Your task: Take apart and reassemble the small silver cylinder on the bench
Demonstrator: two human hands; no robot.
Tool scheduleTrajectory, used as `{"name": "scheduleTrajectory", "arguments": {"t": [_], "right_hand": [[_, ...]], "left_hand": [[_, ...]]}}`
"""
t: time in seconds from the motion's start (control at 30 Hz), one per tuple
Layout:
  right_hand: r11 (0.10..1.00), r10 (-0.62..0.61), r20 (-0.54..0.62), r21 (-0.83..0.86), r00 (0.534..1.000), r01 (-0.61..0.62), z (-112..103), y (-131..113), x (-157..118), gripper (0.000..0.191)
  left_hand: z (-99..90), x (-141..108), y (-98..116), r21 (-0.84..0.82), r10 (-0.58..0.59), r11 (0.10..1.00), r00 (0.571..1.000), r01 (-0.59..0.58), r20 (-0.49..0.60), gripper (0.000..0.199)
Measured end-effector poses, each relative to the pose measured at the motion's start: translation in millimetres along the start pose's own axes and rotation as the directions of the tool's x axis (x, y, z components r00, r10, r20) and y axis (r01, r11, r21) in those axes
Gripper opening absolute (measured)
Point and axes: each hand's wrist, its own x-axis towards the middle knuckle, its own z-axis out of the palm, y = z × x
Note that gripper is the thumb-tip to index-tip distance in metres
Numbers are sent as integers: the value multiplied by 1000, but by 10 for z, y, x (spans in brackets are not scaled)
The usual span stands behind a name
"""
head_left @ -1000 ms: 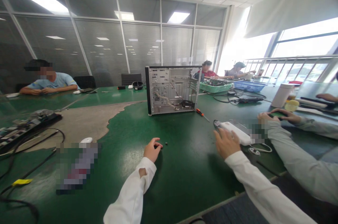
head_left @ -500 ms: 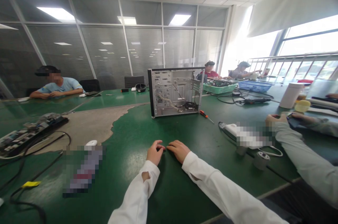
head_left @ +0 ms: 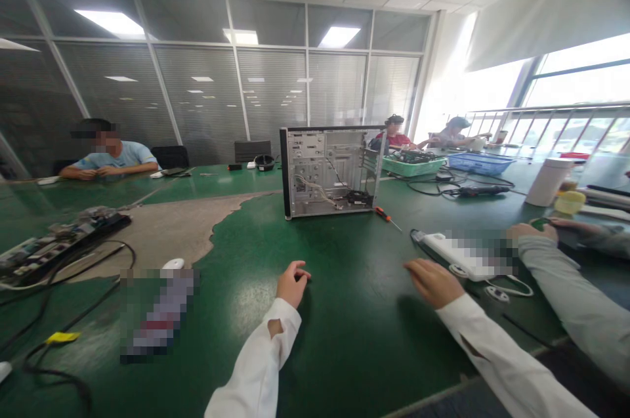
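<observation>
In the head view, the left hand [head_left: 290, 285] is low over the green bench [head_left: 344, 346], thumb and fingers curled toward each other; whether something small is pinched in that grip, I cannot tell. The right hand [head_left: 436, 281] is well apart from it, palm down, fingers bent and close together, with a shadow on the bench beside it; nothing shows in this grip, but its underside is hidden, so I cannot tell whether it is open or closed.

The open computer case [head_left: 335, 172] stands upright beyond both grips, touching neither; it lies ahead of the left grip and slightly to its right, and ahead and to the left of the right grip; its long axis runs left to right, across the forward line of the arms, with the open side facing them; the left hand looks the nearer to it. The screwdriver [head_left: 383, 214] lies just beside the case's right lower corner; its shaft slants toward the right grip, which is the nearer of the two.

Just beyond the right grip and to its right is a white power strip [head_left: 455, 254]; farther right are a co-worker's hands [head_left: 534, 234]; well to the left of the left grip run black cables [head_left: 128, 254].
</observation>
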Motion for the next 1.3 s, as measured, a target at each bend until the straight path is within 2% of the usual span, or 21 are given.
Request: {"name": "scheduleTrajectory", "arguments": {"t": [0.1, 0.2, 0.33, 0.43, 0.67, 0.87, 1.17, 1.3], "right_hand": [[962, 191, -98, -177, 977, -206, -82, 477, -181, 25], [926, 256, -123, -254, 959, -279, -137, 662, -296, 26], [910, 271, -134, -286, 953, -299, -189, 627, -319, 26], [883, 328, -143, -306, 934, -357, -221, 599, -287, 25], [868, 425, -7, -280, 905, -410, -249, 660, -245, 21], [861, 451, 38, -282, 892, -423, -288, 643, -250, 18], [896, 376, -75, -224, 924, -383, -301, 588, -347, 25], [838, 439, -103, -311, 893, -448, -231, 606, -502, 38]], "left_hand": [[3, 2, -8, 12, 10, 1000, 1000, -10, -5, 29], [4, -2, -4, 24, 5, 1000, 1000, -5, -8, 29], [2, -11, 6, 26, 4, 1000, 1000, -4, -5, 29], [-3, -16, 12, 27, 8, 1000, 1000, -8, -5, 29], [-13, -20, 26, 46, 6, 999, 1000, -6, 3, 30], [-2, -14, 3, 36, 15, 999, 1000, -16, 2, 29], [5, -6, -14, 28, 8, 1000, 1000, -9, 6, 29], [2, -18, 0, 37, 7, 999, 1000, -7, 2, 29]]}}
